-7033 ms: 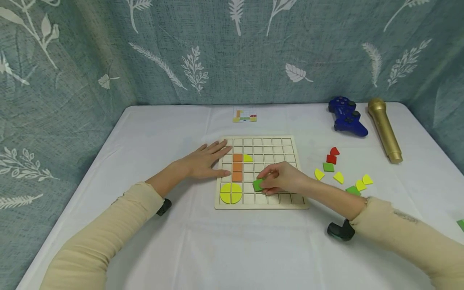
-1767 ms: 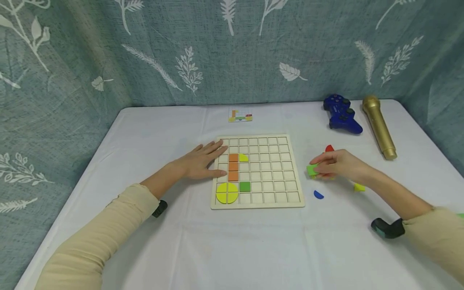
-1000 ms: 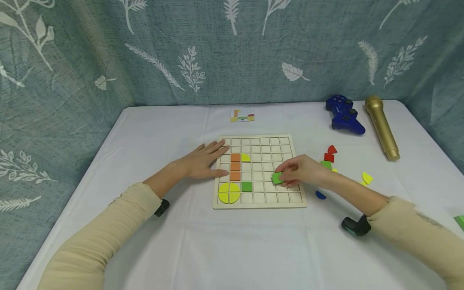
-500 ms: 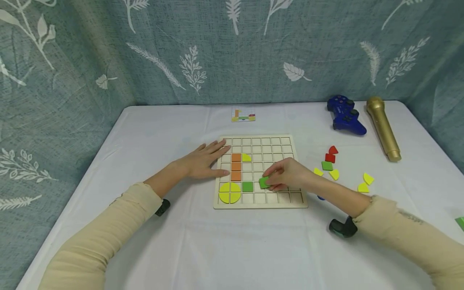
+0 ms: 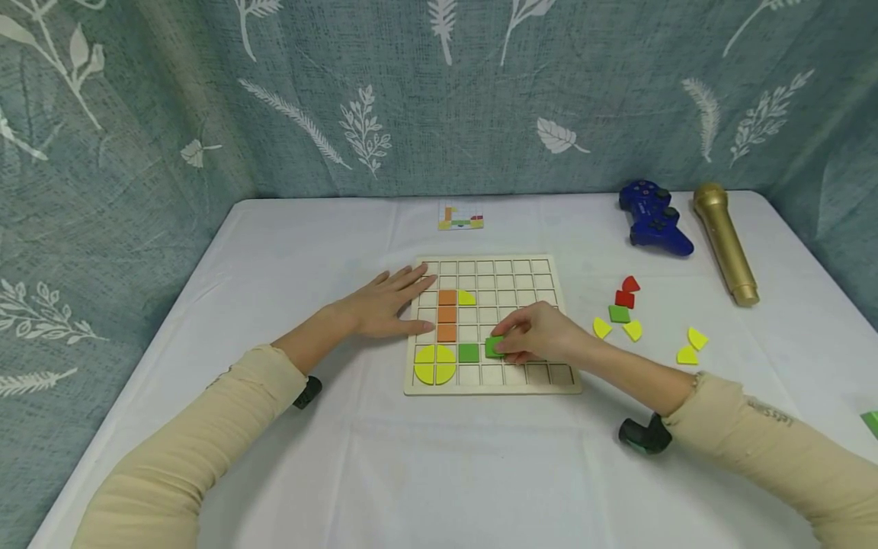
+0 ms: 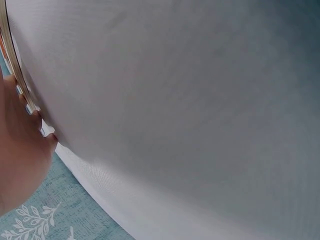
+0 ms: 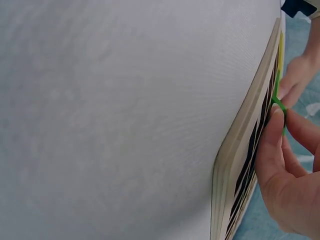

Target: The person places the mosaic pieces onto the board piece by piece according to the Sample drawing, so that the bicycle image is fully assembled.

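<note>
A pale wooden grid board [image 5: 494,392] lies on the white-covered table. My left hand [image 5: 384,309] rests with straight, spread fingers on its left edge. With thumb and fingertips, my right hand [image 5: 538,334] pinches a green square tile [image 5: 492,347] over the board's lower middle; the right wrist view shows this tile [image 7: 280,104] tilted against the board face. Set in the grid just left of it is another green square [image 5: 469,353]. Further left are a yellow circle [image 5: 435,364] of quarter pieces, a column of orange squares [image 5: 447,314] and one yellow quarter piece [image 5: 466,298].
Right of the board lie red pieces [image 5: 625,299], a loose green square [image 5: 619,313] and several yellow quarters [image 5: 632,330]. A small pattern card [image 5: 461,216] lies behind the board. A blue game controller [image 5: 653,219] and gold microphone [image 5: 727,244] occupy the back right.
The green square held 7 s ago now sits in the grid. My right hand has since taken another from the right-hand pieces and carried it left over the board. My left hand stays put.
</note>
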### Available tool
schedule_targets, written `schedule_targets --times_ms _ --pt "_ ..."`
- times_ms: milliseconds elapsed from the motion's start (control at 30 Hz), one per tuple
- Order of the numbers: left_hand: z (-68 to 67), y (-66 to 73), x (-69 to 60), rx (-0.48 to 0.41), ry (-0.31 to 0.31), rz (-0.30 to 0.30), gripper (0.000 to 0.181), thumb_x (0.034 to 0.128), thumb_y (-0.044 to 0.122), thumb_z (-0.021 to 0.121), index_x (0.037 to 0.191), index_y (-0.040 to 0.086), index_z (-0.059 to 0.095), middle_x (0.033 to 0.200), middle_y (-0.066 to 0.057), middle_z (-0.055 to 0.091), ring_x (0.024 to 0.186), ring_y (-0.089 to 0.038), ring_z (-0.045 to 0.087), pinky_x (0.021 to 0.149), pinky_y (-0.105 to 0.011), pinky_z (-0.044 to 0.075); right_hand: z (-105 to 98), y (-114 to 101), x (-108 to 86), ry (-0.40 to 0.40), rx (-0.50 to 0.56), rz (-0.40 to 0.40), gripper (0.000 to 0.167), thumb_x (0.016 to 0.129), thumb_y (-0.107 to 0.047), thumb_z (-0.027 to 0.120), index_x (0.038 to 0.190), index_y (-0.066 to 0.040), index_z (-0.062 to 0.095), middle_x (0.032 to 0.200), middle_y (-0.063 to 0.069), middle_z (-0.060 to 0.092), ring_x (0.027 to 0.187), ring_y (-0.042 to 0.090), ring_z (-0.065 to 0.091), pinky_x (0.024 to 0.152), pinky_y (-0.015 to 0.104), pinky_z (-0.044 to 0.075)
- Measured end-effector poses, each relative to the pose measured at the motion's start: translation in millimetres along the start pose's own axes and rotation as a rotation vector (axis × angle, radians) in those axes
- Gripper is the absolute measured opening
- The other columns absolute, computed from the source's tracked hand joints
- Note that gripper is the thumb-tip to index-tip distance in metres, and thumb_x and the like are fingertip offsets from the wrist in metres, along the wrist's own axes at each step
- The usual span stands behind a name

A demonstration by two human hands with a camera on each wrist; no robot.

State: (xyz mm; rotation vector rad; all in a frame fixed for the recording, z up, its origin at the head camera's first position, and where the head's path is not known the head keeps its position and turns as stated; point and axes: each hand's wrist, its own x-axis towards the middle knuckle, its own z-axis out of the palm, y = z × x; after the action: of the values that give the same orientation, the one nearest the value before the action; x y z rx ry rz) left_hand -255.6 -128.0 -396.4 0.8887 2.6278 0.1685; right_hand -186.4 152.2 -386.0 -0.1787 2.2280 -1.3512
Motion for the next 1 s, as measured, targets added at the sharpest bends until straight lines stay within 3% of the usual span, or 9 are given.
schedule_targets --times_ms 367,700,1000 --pt "-1.5 0.7 -1.0 -0.011 -0.001 0.003 0.088 0.0901 0.068 0.041 0.155 0.022 0.005 0.159 0.0 -0.005 0.144 -0.023 -0.004 0.114 -0.047 0.0 2.7 -0.5 -1.4 -0.003 0.051 0.036 0.021 0.086 -0.006 0.071 0.104 0.005 0.068 0.077 0.01 0.069 0.065 0.017 0.067 0.065 0.03 0.057" --pt "-2.2 1.2 -1.6 -0.012 -0.012 0.004 0.088 0.0904 0.068 0.042 0.155 0.021 0.004 0.159 -0.001 -0.006 0.144 -0.024 -0.004 0.114 -0.047 0.0 5.0 -3.1 -0.4 0.029 -0.078 -0.001 0.017 0.086 -0.011 0.072 0.1 0.0 0.071 0.081 0.005 0.069 0.069 0.016 0.065 0.065 0.028 0.056" --pt "-2.1 0.6 -1.3 -0.009 -0.011 0.008 0.088 0.0901 0.069 0.041 0.155 0.022 0.004 0.159 -0.001 -0.006 0.144 -0.023 -0.004 0.114 -0.047 0.0 1.9 -4.9 -0.1 -0.001 -0.015 0.022 0.02 0.091 -0.011 0.067 0.106 0.002 0.069 0.09 0.008 0.069 0.073 0.018 0.065 0.069 0.029 0.057"
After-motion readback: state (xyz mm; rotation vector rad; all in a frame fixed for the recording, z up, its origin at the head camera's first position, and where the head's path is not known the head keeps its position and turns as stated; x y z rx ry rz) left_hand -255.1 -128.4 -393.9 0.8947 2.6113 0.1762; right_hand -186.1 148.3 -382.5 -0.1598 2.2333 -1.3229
